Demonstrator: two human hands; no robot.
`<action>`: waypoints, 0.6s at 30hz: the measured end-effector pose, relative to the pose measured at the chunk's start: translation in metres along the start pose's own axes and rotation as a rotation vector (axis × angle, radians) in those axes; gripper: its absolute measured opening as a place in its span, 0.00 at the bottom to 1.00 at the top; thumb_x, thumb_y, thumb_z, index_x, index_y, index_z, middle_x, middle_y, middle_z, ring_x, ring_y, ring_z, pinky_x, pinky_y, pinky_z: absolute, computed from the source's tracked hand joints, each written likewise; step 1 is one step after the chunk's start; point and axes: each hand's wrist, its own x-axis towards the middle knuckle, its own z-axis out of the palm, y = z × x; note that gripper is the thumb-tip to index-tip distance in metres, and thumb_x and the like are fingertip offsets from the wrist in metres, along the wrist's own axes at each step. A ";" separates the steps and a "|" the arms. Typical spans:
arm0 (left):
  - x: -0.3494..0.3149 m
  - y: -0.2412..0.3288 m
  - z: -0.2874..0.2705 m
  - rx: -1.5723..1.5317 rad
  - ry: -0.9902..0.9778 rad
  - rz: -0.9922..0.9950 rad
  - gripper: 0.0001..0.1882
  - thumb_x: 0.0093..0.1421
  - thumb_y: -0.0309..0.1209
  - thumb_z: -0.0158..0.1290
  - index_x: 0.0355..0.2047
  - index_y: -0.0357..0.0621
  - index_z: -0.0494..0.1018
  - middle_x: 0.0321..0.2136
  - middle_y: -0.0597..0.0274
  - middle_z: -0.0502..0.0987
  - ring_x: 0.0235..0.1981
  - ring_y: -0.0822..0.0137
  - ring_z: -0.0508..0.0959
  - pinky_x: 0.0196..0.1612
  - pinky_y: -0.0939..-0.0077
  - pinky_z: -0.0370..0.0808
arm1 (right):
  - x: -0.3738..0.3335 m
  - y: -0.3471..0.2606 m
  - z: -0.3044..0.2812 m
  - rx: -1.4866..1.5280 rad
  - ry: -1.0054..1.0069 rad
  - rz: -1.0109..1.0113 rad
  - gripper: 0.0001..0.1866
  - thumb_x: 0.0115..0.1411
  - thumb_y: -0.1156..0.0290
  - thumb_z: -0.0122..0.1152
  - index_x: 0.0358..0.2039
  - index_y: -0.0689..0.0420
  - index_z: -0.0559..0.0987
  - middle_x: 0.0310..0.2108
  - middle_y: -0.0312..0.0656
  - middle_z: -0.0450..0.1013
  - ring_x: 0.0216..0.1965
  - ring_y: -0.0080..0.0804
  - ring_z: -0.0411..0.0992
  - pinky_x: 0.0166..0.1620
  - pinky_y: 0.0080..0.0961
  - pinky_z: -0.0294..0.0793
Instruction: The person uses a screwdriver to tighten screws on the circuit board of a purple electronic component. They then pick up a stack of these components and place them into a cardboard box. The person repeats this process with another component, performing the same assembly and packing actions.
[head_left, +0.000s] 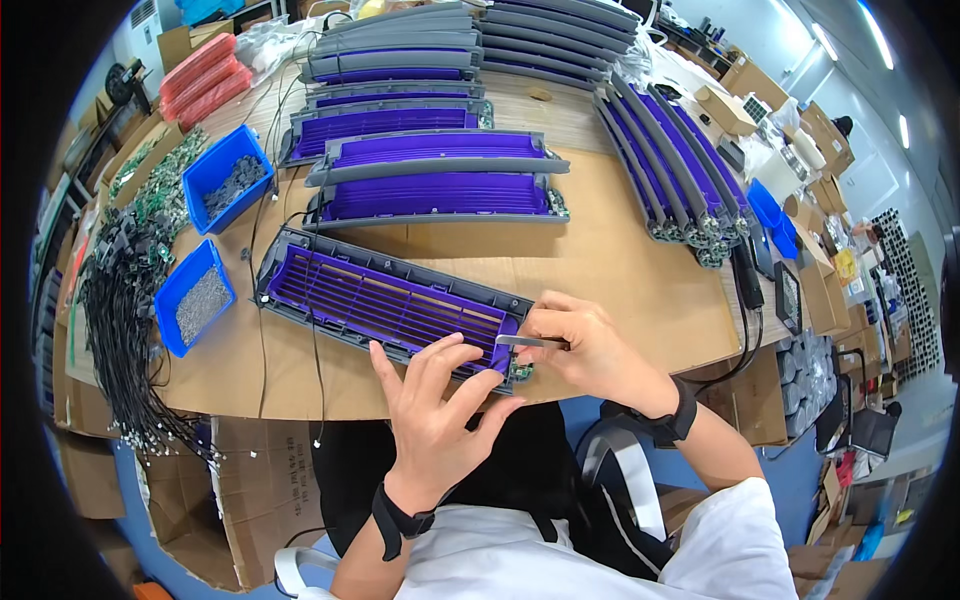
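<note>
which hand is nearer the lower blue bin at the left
Left. The left hand is right of the lower blue bin, at the near edge of the purple panel; the right hand is farther right, holding a metal tool at the panel's right end.

i see one long panel [395, 305], purple and slatted inside a grey frame, which is lying slanted on the brown tabletop [640, 290]. a small green board [520, 371] sits at its right end; there, a thin silver tool [522, 341] points leftward.
</note>
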 end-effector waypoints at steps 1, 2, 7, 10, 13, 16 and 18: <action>0.001 0.002 -0.001 0.016 -0.003 -0.009 0.13 0.45 0.38 0.68 0.30 0.54 0.80 0.40 0.67 0.74 0.51 0.60 0.73 0.65 0.34 0.35 | 0.000 0.000 0.002 -0.003 0.009 -0.007 0.08 0.50 0.81 0.66 0.31 0.60 0.78 0.30 0.46 0.72 0.33 0.48 0.73 0.35 0.38 0.72; 0.001 0.004 -0.001 0.032 -0.006 -0.017 0.12 0.45 0.38 0.68 0.30 0.55 0.80 0.40 0.68 0.74 0.50 0.60 0.73 0.66 0.34 0.35 | 0.000 0.000 0.003 -0.006 0.018 -0.015 0.08 0.50 0.81 0.66 0.31 0.61 0.78 0.30 0.46 0.72 0.33 0.48 0.73 0.35 0.37 0.72; 0.002 0.004 0.007 0.064 -0.003 -0.010 0.11 0.45 0.37 0.68 0.29 0.57 0.80 0.39 0.69 0.75 0.49 0.61 0.73 0.66 0.34 0.35 | 0.001 0.001 -0.005 0.002 -0.006 -0.067 0.10 0.50 0.82 0.65 0.34 0.59 0.80 0.30 0.45 0.72 0.32 0.48 0.73 0.34 0.37 0.72; 0.001 0.002 0.006 0.085 -0.012 -0.002 0.09 0.47 0.39 0.67 0.30 0.58 0.81 0.39 0.70 0.75 0.48 0.62 0.74 0.65 0.29 0.34 | 0.003 0.004 -0.005 0.002 -0.022 -0.108 0.11 0.50 0.82 0.65 0.35 0.58 0.81 0.31 0.44 0.73 0.32 0.48 0.73 0.34 0.37 0.72; 0.001 0.001 0.005 0.099 -0.020 0.006 0.08 0.48 0.40 0.66 0.30 0.59 0.82 0.39 0.71 0.75 0.48 0.63 0.74 0.64 0.26 0.34 | 0.004 0.004 -0.004 0.007 -0.024 -0.113 0.11 0.49 0.82 0.65 0.35 0.57 0.81 0.31 0.44 0.73 0.32 0.47 0.73 0.34 0.37 0.72; 0.003 0.002 0.005 0.124 -0.034 0.017 0.08 0.49 0.41 0.64 0.31 0.60 0.82 0.39 0.71 0.74 0.49 0.63 0.73 0.63 0.25 0.34 | 0.004 0.002 -0.005 -0.032 -0.037 -0.093 0.11 0.49 0.82 0.65 0.35 0.57 0.81 0.31 0.44 0.73 0.33 0.47 0.74 0.33 0.37 0.72; 0.004 0.003 0.005 0.152 -0.052 0.024 0.08 0.50 0.41 0.64 0.32 0.61 0.81 0.40 0.71 0.74 0.49 0.64 0.72 0.62 0.24 0.34 | 0.003 0.001 -0.006 -0.061 -0.045 -0.074 0.12 0.49 0.81 0.66 0.36 0.57 0.80 0.31 0.44 0.73 0.33 0.48 0.73 0.34 0.37 0.72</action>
